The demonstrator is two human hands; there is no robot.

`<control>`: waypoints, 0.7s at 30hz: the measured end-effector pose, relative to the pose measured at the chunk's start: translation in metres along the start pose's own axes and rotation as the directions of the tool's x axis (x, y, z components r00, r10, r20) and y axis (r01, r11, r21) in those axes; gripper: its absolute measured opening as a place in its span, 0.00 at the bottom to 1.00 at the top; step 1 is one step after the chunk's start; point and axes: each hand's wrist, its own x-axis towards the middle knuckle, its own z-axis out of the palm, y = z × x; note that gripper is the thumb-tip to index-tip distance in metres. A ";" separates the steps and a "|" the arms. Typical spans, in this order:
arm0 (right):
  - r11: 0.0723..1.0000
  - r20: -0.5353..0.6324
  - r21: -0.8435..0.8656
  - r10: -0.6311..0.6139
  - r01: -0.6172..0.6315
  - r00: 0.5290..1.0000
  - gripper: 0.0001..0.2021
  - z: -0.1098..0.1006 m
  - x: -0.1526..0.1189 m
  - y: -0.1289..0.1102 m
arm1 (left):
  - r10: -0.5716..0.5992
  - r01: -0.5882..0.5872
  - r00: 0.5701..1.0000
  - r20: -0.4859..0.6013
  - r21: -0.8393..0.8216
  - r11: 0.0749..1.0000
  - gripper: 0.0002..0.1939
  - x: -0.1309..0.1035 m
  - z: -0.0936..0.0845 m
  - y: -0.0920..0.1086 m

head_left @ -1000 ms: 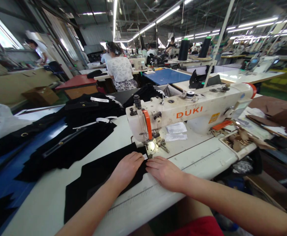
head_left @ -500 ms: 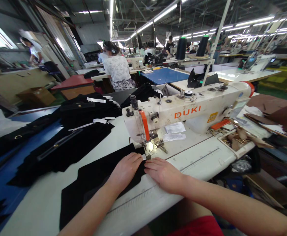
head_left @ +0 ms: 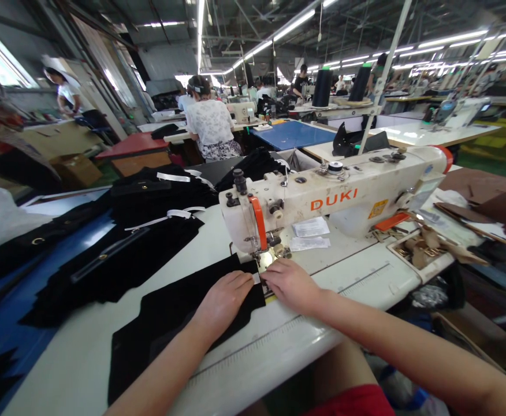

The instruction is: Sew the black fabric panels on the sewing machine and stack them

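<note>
My left hand (head_left: 229, 297) lies flat on a black fabric piece (head_left: 162, 315), its fingertips beside a small white strip (head_left: 256, 278) at the fabric's right end. My right hand (head_left: 294, 286) is just right of that end, fingers stretched toward the left and slightly bent, fingertips by the needle area. Whether they touch fabric or metal there is hard to make out. Above both hands is the head of a white sewing machine (head_left: 339, 196) with an orange guard (head_left: 258, 222). Its lit needle area (head_left: 267, 258) is partly hidden by my right hand.
Stacked black fabric pieces (head_left: 101, 263) with white strips lie left on the table. Paper labels (head_left: 310, 234) rest under the machine arm. A tray of small metal parts (head_left: 421, 254) sits at right. A person in a white patterned top (head_left: 209, 124) sits ahead.
My right hand has shifted up and right, off the fabric's front edge toward the needle area. The fabric's right end is now more exposed. My left hand stays on the fabric.
</note>
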 end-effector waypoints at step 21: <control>0.983 0.100 -0.133 -0.118 0.130 0.988 0.06 0.003 0.014 0.012 | -0.270 0.280 0.953 0.138 -0.063 0.958 0.19 -0.005 0.002 0.015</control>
